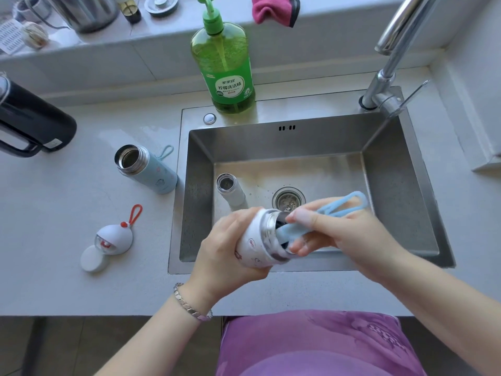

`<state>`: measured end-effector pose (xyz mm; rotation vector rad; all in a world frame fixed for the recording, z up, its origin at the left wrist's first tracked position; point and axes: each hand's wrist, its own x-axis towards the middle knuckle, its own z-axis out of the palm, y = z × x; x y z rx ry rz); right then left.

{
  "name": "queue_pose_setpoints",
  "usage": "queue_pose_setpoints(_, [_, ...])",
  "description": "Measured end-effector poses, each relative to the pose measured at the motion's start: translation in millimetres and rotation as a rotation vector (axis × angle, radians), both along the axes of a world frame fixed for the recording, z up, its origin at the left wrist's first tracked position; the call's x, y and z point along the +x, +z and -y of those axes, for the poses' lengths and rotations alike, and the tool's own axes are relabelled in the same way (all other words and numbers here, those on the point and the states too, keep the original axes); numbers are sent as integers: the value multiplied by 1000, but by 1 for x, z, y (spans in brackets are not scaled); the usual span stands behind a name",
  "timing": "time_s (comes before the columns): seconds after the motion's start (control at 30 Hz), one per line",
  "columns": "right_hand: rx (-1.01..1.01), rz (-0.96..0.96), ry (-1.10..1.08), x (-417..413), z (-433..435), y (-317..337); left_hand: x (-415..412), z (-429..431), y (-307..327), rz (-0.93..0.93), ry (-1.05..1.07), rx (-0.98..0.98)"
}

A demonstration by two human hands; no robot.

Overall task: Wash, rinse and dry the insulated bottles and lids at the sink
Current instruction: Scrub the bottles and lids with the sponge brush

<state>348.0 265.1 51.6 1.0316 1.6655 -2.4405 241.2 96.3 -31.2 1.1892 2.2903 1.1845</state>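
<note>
My left hand (225,245) grips a white insulated bottle (259,244), tilted on its side over the sink's front edge, mouth turned right. My right hand (344,240) holds a light blue bottle brush (341,206) whose head is inside the bottle's mouth; the looped handle sticks out to the upper right. A second white bottle (230,189) stands open in the sink (401,191). A pale blue open bottle (147,169) stands on the counter left of the sink. Two lids lie on the counter: a white one with a red loop (115,238) and a plain round one (93,259).
A green dish soap pump bottle (225,74) stands behind the sink. The faucet (390,66) rises at the back right. A black kettle (29,123) sits at far left. A pink cloth (273,9) hangs from the sill. The drain (288,199) is mid-basin.
</note>
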Motion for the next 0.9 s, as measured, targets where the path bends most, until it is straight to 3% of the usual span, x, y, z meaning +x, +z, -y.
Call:
queue_pose_setpoints(0.2, [-6, -50, -35, 2, -14, 2, -8, 0, 6, 88, 16, -29])
queue_pose_setpoints(0.33, [122, -133, -99, 0, -2, -5, -3, -5, 13, 193, -59, -95])
queue_pose_setpoints(0.47, [279, -113, -39, 11, -15, -5, -14, 9, 10, 93, -91, -127])
queue_pose_setpoints(0.57, [228, -102, 3, 13, -5, -5, -20, 12, 6, 68, -25, -154])
queue_pose_setpoints(0.7, [135, -140, -107, -4, -5, -2, -13, 8, 8, 68, -30, -162])
queue_pose_setpoints(0.9, [181, -89, -49, 0, -11, -9, -23, 15, 13, 3, -32, -136])
